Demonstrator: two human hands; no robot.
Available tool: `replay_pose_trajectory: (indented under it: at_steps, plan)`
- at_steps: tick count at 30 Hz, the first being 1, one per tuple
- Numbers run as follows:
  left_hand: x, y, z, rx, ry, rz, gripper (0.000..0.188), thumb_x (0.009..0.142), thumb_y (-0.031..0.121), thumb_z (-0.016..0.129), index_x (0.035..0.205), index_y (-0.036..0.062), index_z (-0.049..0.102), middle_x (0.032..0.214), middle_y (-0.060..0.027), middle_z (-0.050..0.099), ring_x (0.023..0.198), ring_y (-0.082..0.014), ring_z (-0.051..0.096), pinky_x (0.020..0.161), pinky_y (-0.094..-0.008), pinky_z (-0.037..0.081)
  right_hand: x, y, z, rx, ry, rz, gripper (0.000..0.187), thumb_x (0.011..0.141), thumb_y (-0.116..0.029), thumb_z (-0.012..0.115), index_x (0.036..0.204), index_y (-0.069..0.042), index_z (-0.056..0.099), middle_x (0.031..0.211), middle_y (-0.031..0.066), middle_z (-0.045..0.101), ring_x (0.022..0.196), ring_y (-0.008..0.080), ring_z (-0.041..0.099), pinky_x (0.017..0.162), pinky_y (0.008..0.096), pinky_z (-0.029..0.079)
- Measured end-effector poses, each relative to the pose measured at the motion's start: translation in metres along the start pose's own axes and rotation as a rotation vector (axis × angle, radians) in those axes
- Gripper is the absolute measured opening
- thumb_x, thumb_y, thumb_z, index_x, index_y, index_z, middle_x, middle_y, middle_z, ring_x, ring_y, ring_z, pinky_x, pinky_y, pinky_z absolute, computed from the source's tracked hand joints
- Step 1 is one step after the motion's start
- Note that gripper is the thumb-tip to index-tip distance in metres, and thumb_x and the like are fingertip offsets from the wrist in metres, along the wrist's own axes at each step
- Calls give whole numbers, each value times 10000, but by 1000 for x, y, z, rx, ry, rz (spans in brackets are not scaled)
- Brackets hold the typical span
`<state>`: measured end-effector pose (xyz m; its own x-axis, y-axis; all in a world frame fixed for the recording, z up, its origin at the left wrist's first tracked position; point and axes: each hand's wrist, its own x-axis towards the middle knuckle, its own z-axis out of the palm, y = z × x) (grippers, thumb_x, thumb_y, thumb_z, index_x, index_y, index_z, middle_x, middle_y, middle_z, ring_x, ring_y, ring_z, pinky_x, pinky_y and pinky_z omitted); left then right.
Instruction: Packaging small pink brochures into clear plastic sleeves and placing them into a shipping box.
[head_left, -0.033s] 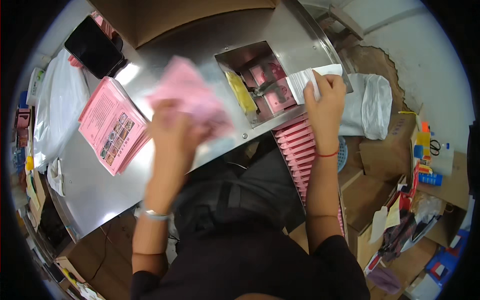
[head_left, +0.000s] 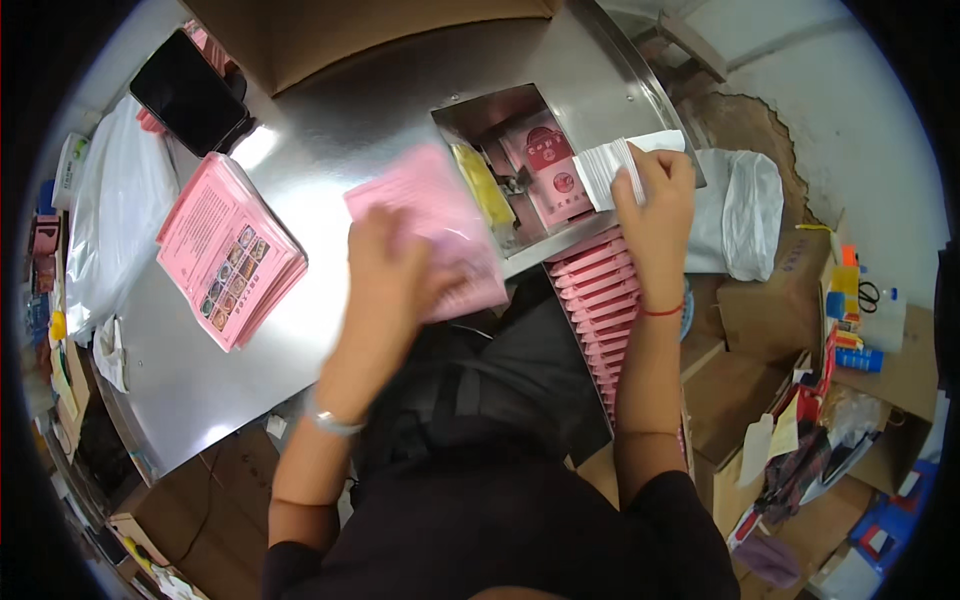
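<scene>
A pink packet point(head_left: 455, 215) is seen at 8 o'clock from the tabletop point(head_left: 340, 130) opening point(head_left: 505, 108), overlaid by the left hand point(head_left: 385, 270); its fingers are spread and blurred, and whether the packet is gripped cannot be told. At 3 o'clock from the opening, white slips point(head_left: 604, 174) are pinched by the right hand point(head_left: 658, 210). Pink cards point(head_left: 230, 245) are stacked at 9 o'clock from the packet.

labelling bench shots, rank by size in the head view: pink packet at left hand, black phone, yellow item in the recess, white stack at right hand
1. Pink packet, partly hidden
2. Black phone
3. White stack, partly hidden
4. Yellow item
</scene>
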<state>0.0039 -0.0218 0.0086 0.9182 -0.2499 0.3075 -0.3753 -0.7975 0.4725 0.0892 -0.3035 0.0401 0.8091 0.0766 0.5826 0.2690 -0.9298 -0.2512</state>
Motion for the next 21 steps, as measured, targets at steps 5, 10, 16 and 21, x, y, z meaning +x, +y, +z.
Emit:
replay_pose_trajectory:
  at_steps: [5, 10, 16, 21]
  plan:
    - [0, 21, 21, -49, 48, -13, 334, 799, 186, 747, 1038, 24, 580, 1457, -241, 390, 1374, -489, 311, 1101, -594, 282, 5, 15, -12, 168, -117, -24, 278, 790, -57, 684, 1059, 15, 693, 1016, 137, 586, 922, 304, 578, 809, 384, 481]
    - [-2, 33, 8, 152, 2, -72, 341, 820, 193, 712, 1076, 15, 576, 1476, -237, 377, 1391, -501, 276, 1124, -557, 264, 2, 21, -13, 131, -32, -88, 302, 764, -38, 690, 1062, 11, 691, 1001, 129, 594, 922, 301, 575, 810, 386, 479]
    - [-11, 7, -3, 4, -97, 57, 546, 717, 105, 669, 1245, 7, 570, 1457, -223, 404, 1341, -441, 380, 1092, -542, 316, -48, -67, -2, 333, -131, -316, 372, 746, -36, 610, 1104, -97, 690, 1139, 130, 653, 1113, 301, 585, 962, 476, 450]
    - [-9, -2, -4, 102, -12, -6, 442, 688, 80, 703, 1108, 9, 583, 1379, -190, 444, 1277, -408, 408, 1063, -511, 306, -46, -105, 20, 170, -334, -472, 337, 747, -106, 635, 1080, -103, 684, 1117, 95, 579, 1105, 302, 549, 1079, 556, 317]
